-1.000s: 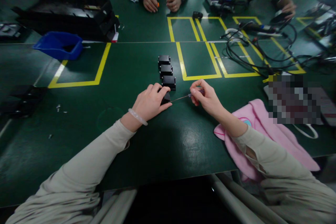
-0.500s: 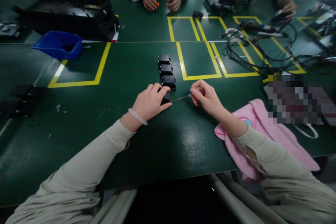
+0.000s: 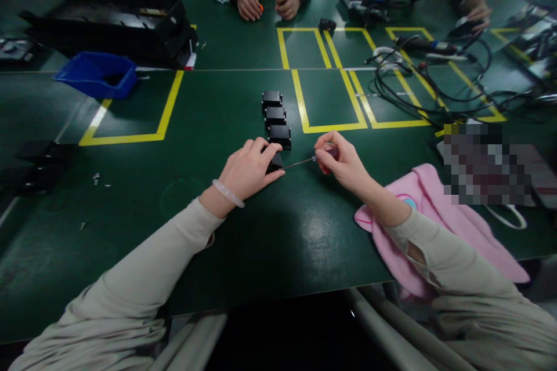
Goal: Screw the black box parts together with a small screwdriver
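My left hand (image 3: 249, 167) is closed around a small black box-shaped part (image 3: 274, 163) on the green table, its thumb at the near edge and much of the part hidden. In my right hand (image 3: 342, 163) is a screwdriver (image 3: 314, 158), gripped by its dark, partly see-through handle. The thin shaft points left, and its tip meets the right side of the part beside my left thumb. Just beyond my left hand, three similar black parts stand in a row: a near one (image 3: 279, 136), a middle one (image 3: 275, 116) and a far one (image 3: 272, 98).
Small screws (image 3: 96, 177) lie at left, near dark parts (image 3: 39, 165). A blue bin (image 3: 98, 74) and a long black tray (image 3: 117, 26) stand farther back. At right are a pink cloth (image 3: 435, 214) and tangled cables (image 3: 435, 93). Co-workers' hands (image 3: 287, 5) are across the table.
My right hand and the screwdriver handle have shifted very slightly. My left hand and the black parts stay in place.
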A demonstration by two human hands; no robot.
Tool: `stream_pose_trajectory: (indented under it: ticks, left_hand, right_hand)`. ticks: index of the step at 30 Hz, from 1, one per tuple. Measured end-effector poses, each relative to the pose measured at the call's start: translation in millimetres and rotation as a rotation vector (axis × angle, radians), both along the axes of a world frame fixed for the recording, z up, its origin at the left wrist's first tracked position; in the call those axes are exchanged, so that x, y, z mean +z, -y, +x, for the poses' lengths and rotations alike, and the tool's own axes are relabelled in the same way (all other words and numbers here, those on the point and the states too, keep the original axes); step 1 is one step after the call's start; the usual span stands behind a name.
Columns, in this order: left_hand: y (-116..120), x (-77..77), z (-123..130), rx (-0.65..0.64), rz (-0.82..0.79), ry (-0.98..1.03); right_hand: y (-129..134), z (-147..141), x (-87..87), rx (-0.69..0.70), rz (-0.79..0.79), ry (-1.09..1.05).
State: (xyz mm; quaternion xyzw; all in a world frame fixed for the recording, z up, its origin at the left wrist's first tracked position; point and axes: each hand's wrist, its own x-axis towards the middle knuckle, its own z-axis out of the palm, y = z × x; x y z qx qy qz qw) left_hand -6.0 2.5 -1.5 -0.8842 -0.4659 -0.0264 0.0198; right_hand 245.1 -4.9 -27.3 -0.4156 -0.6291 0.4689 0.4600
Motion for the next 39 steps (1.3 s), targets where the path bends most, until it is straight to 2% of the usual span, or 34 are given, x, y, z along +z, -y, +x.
stream_pose_trajectory:
  ticks: [11,26,32,39]
  left_hand:
    - [0.3,1.6,0.6,0.003,-0.016,-0.002]
    - [-0.2,0.6,0.6,0.003,-0.009,0.0]
    - [-0.3,-0.1,0.2,-0.001,-0.005,0.002]
    - [0.4,0.8,0.6,0.002,-0.004,-0.002]
  right_hand:
    - [-1.5,0.5,-5.1,-0.007,-0.013,-0.025]
    - [-0.7,0.4,-2.0,0.011,0.003,-0.027]
    - [-1.3,-0.4,-4.9,-0.003,-0.042,-0.049]
    - [-0.6,-0.1,-1.7,-0.022,0.003,-0.003]
